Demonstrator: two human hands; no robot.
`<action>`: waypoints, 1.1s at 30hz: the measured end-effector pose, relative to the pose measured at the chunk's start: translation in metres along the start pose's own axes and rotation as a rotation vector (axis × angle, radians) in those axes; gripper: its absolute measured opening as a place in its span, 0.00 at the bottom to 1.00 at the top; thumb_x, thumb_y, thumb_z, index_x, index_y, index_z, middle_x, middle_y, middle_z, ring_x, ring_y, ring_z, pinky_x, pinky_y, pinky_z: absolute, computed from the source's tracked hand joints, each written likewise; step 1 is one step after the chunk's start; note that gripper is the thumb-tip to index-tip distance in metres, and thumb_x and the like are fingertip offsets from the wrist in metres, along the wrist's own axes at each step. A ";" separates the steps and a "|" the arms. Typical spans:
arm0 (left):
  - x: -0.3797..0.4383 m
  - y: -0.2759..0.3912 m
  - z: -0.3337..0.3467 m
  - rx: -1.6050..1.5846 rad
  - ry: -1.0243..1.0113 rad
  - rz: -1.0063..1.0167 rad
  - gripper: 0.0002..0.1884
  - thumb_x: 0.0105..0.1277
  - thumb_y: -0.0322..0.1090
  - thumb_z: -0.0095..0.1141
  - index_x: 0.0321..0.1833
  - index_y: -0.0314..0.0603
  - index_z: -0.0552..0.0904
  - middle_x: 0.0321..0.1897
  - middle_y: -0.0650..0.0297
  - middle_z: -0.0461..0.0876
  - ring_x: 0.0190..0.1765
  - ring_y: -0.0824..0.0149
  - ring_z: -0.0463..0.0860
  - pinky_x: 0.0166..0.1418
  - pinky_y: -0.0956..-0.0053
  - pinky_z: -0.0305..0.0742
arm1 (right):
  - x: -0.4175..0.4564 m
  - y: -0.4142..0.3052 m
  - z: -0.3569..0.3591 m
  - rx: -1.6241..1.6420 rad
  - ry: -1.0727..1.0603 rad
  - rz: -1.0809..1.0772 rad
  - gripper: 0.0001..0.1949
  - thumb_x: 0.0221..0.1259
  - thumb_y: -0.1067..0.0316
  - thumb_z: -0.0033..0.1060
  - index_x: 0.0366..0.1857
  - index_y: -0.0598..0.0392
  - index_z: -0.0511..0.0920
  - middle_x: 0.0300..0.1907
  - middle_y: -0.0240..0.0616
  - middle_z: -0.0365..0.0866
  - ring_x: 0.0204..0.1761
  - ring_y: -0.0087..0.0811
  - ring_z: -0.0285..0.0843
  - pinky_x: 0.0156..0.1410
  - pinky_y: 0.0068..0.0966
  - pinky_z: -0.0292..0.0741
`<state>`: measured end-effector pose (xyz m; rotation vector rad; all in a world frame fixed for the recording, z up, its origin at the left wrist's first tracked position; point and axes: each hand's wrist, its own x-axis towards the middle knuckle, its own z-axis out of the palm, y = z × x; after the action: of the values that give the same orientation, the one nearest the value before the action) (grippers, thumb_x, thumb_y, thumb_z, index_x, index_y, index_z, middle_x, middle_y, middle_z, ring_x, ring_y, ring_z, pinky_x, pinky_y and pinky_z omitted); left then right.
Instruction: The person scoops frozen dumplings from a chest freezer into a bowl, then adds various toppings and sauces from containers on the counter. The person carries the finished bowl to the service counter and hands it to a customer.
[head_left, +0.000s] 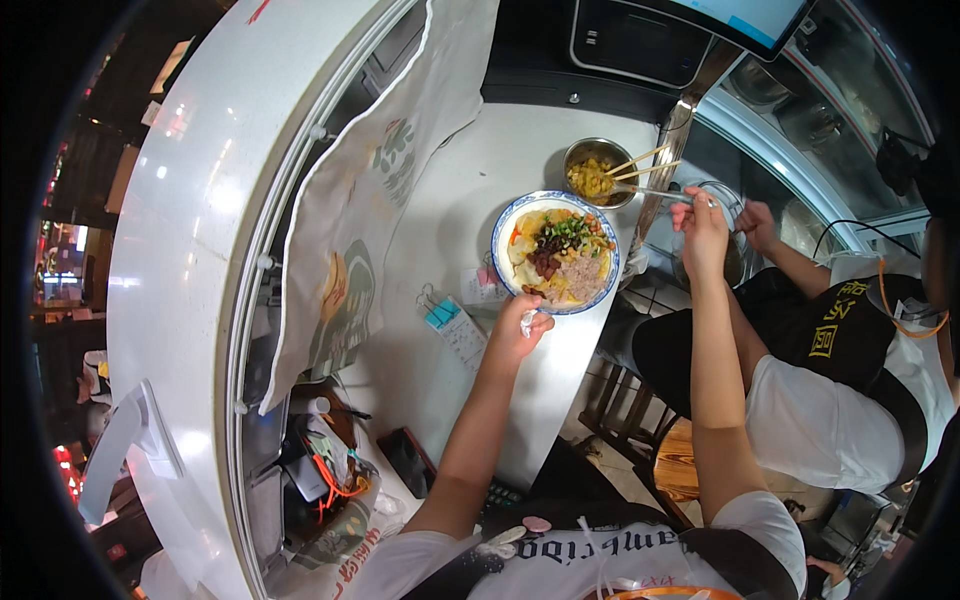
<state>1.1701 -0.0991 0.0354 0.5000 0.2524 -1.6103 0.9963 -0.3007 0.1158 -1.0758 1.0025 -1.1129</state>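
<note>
Before me on the white counter is a blue-and-white patterned bowl (496, 241) full of food. Chopped scallions, dark diced bits, peanuts and pale minced meat cover its top. My left hand (517, 328) grips the bowl's near rim, with a small crumpled white thing, perhaps tissue, at its fingers. A stainless steel bowl (591, 145) of chopped yellow-green pickles stands just behind. My right hand (703, 225) holds the handle of a metal spoon (660, 193), whose far end reaches the pickles. A pair of wooden chopsticks (643, 159) leans in the same steel bowl.
Clipped paper slips (459, 332) lie left of my left hand. A printed cloth curtain (349, 247) hangs at the left, and a screen (739, 19) stands at the back. Close on the right is another person's hand (757, 226). A wooden stool (677, 465) stands below the counter's right edge.
</note>
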 end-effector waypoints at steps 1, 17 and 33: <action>0.001 0.001 0.001 -0.004 0.000 -0.001 0.08 0.48 0.26 0.46 0.32 0.44 0.69 0.17 0.72 0.68 0.13 0.80 0.60 0.18 0.84 0.56 | -0.010 -0.004 0.001 -0.039 -0.030 -0.003 0.12 0.63 0.62 0.36 0.37 0.61 0.68 0.22 0.36 0.73 0.20 0.20 0.65 0.25 0.15 0.64; 0.001 -0.001 -0.008 -0.102 -0.104 -0.026 0.10 0.48 0.26 0.46 0.35 0.43 0.69 0.20 0.70 0.70 0.14 0.79 0.62 0.20 0.83 0.58 | -0.089 -0.032 0.017 -0.192 0.018 -0.195 0.09 0.62 0.68 0.36 0.36 0.62 0.68 0.23 0.37 0.73 0.22 0.20 0.67 0.27 0.15 0.67; 0.006 -0.002 -0.017 -0.102 -0.085 -0.040 0.14 0.48 0.26 0.46 0.39 0.40 0.67 0.22 0.68 0.70 0.14 0.78 0.61 0.19 0.84 0.58 | 0.002 0.023 0.066 -1.375 -0.412 -0.836 0.12 0.41 0.75 0.47 0.35 0.55 0.71 0.29 0.41 0.73 0.36 0.39 0.72 0.39 0.30 0.71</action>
<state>1.1711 -0.0963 0.0174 0.3500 0.2805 -1.6444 1.0646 -0.2905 0.1056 -2.8831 0.9360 -0.6157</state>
